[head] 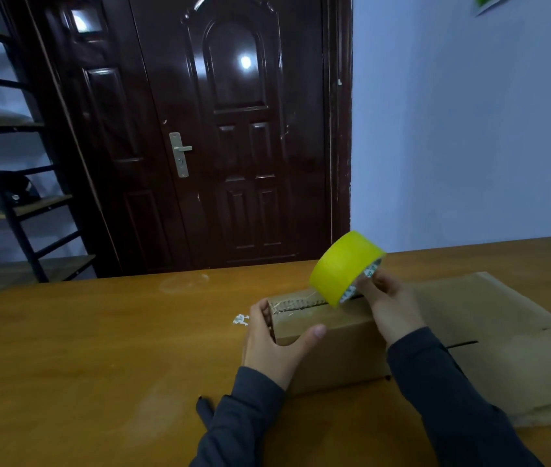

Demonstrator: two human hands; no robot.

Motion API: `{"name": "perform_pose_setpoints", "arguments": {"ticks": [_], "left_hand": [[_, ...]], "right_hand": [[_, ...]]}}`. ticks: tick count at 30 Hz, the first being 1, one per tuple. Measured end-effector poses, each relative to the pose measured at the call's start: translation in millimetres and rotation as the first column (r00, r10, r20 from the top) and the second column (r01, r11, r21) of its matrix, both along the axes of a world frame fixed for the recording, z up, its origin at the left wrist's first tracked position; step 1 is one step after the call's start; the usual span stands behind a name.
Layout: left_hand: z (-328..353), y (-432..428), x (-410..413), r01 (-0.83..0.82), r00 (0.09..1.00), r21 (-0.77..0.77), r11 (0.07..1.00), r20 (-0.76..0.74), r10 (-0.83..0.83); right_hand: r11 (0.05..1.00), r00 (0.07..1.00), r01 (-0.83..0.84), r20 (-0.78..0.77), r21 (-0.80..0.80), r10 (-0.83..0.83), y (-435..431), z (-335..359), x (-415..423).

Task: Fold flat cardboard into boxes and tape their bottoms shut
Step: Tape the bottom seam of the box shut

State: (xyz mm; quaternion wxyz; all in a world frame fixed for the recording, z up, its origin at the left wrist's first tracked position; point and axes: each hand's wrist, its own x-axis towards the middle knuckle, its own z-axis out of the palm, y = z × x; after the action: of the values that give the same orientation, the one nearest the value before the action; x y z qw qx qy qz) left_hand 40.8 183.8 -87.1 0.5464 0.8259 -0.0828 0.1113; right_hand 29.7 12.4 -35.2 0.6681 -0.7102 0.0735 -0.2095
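1 box (pixel 335 342) end behind R hand (pixel 390 308), tape (pixel 341 267)

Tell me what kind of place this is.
Probably a small room used for packing: a wooden table facing a dark panelled door, a metal shelving rack, and flat cardboard stacked beside the box being taped with a yellow tape roll.
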Motion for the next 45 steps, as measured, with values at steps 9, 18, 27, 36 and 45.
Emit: {"name": "perform_pose_setpoints", "arguments": {"ticks": [9,18,27,36,45], "left_hand": [[5,0,-5,-0.001,1.0,0.0,1.0,0.017,0.001],[2,3,-4,-0.004,1.0,0.026,1.0,-0.019,0.004],[5,2,-6,-0.004,1.0,0.008,1.0,-0.008,0.004],[2,2,-4,0.004,1.0,0.011,1.0,-0.001,-0.004],[3,2,-6,-0.002,1.0,0.029,1.0,0.001,0.002]], "right_hand": [[0.974,0.969,0.215,0.106,0.071,-0.221,-16,-6,14],[0.865,0.863,0.492,0.186,-0.101,-0.469,-39,-5,11],[0.786,0.822,0.564,0.261,-0.253,-0.506,-44,-9,10],[0.727,0.817,0.576,0.238,-0.374,-0.525,-43,-9,6],[0.661,0.803,0.586,0.222,-0.469,-0.554,-44,-14,10]]}}
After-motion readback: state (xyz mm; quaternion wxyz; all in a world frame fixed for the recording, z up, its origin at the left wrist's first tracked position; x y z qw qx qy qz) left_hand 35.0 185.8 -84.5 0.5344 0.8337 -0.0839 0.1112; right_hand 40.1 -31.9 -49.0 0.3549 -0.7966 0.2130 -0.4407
